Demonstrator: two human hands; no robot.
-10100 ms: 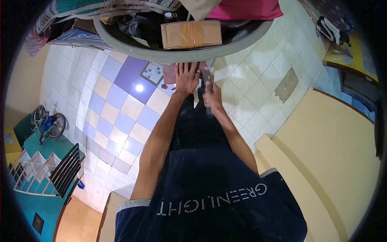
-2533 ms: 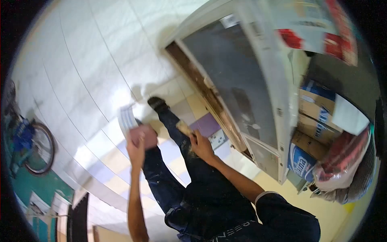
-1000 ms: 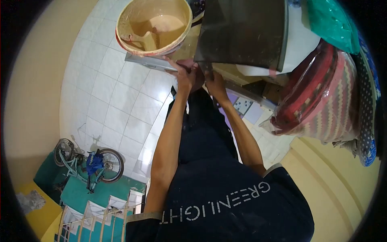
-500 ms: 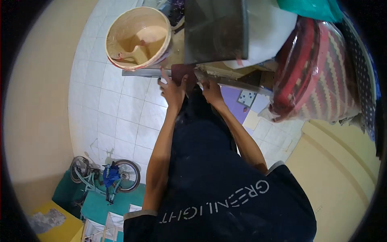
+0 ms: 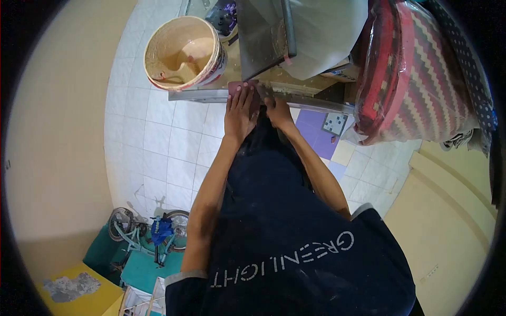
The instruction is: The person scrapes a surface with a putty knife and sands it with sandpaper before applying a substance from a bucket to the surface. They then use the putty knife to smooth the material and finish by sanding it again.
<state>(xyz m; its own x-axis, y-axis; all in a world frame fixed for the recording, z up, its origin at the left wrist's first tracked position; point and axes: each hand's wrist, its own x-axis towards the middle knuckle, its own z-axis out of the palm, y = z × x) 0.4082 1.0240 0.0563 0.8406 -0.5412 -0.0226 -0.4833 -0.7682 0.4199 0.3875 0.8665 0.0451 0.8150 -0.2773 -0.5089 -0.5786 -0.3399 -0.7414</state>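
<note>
Bulk first: red zigzag-patterned bundle [image 5: 416, 68] in clear plastic, overhanging the work on the right, near enough to be dragged down by a careless elbow. Beside it, dark glass panel [image 5: 263, 31] leaning tilted above the hands, likely to slip or crack if jolted from below. Left of that, paint bucket [image 5: 182, 52], open and partly full of beige paint, perched just above the metal rail [image 5: 200, 95]; probably the worst hazard, tipping and flooding the white tiled floor [image 5: 158, 147] if bumped by a hard stroke. Left hand [image 5: 240, 110] laid flat, fingers spread and pressing down on the reddish-brown sheet [image 5: 243, 86], itself lying on the ledge at the rail's edge, directly under the panel. Right hand [image 5: 278, 111] curled just beside it against the ledge; impossible to tell whether gripping anything. Smallest worry: sheet skidding off the edge under uneven pressure, knuckles scraped on bare metal
</note>
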